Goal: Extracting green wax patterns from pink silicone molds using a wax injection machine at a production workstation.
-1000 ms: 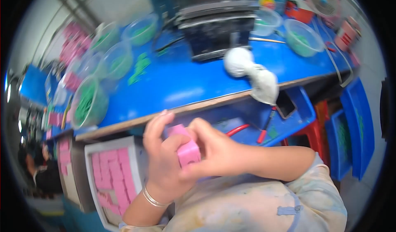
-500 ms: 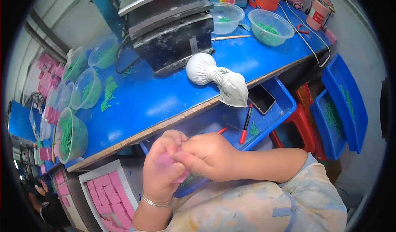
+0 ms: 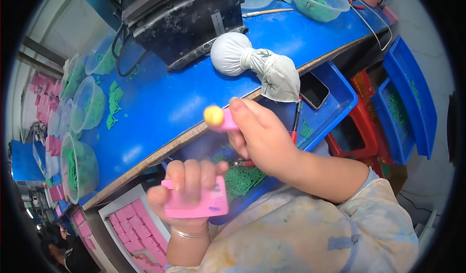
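My left hand (image 3: 187,183) is curled around a flat pink rubber-like block (image 3: 216,202) with a few dark marks on it. To the right and a little higher, my right hand (image 3: 267,137) pinches a smaller pink piece (image 3: 230,121) with a round yellow end, slightly blurred. The two pieces are apart. Beneath the hands, a blue tray (image 3: 343,110) holds a heap of green net-like pieces (image 3: 242,180). A tied white cloth pouch (image 3: 230,54) lies on the blue table's (image 3: 170,108) front edge, beyond my right hand.
Clear plastic bowls (image 3: 80,176) with green pieces line the table's left side. A dark machine (image 3: 184,27) stands at the back. A phone (image 3: 314,92) lies in the tray. Pink blocks (image 3: 133,224) fill a white-framed box at lower left; a red stool (image 3: 359,139) stands at right.
My hands, together before, have separated. The right has risen with the yellow-ended piece; the left has lowered, showing the pink block. The view has shifted, so the table sits higher.
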Demonstrator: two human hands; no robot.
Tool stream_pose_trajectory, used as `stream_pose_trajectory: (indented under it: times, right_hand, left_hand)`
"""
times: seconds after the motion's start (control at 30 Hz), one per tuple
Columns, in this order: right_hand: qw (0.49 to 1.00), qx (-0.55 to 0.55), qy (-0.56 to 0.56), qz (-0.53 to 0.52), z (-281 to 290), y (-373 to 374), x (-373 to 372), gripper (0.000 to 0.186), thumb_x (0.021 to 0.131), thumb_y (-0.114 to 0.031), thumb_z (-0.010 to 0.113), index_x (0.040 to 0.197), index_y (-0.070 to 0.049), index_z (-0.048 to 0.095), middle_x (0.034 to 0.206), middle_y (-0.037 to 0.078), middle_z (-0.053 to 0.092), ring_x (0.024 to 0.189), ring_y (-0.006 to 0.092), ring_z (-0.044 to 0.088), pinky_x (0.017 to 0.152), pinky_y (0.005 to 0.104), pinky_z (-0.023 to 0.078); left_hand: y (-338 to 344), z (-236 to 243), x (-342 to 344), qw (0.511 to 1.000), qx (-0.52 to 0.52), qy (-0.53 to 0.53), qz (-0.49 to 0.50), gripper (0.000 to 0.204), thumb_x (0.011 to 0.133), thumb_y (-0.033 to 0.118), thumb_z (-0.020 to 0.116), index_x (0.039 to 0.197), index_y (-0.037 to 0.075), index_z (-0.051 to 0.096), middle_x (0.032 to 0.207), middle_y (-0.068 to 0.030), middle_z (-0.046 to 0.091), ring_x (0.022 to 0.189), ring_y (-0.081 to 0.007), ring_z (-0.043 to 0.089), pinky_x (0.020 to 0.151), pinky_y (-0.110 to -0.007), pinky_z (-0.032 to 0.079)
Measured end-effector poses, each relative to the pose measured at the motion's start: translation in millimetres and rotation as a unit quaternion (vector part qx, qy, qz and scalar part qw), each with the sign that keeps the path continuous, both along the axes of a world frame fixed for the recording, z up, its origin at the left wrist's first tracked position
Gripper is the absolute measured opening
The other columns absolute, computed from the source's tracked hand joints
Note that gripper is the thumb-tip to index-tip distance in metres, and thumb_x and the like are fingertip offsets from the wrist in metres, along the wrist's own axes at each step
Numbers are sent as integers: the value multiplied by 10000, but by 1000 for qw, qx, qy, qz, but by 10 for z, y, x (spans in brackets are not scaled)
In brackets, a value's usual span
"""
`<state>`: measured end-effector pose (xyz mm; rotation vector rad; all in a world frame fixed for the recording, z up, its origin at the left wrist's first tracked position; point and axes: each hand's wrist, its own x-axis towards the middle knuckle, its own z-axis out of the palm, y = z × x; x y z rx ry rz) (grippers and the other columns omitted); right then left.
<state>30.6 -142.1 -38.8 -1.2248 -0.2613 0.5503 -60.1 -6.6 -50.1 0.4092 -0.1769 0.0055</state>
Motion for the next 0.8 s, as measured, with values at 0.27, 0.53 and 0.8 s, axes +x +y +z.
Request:
stream_pose_trajectory:
  times: [0.27,0.53,0.8]
  right_hand:
    - [992,7,80,96,-9,-60,119,287,931,-280,447,1007,-4,427,1000,172,577,653,165,614,571,244,508]
    - [980,112,99,130,-84,-51,-332,332,808,-302,669,793,-68,434,766,16,510,704,53,459,568,201,383]
    - [966,74,77,234,-45,-234,-411,393,923,-389,446,908,-10,547,739,18,532,664,79,474,576,226,395]
  left_hand:
    - [48,190,-110,963,100,36,249,465,796,242,549,1160,-2,394,1035,-134,442,1043,-278,445,1001,-428,277]
    - [-232,-95,-152,541,729,-137,396,718,644,158,755,1220,31,346,1137,-116,389,1043,-239,449,856,-336,383]
    - [-237,-44,-132,726,643,-38,241,715,623,428,761,1149,68,438,1135,-105,497,1110,-270,474,940,-392,402]
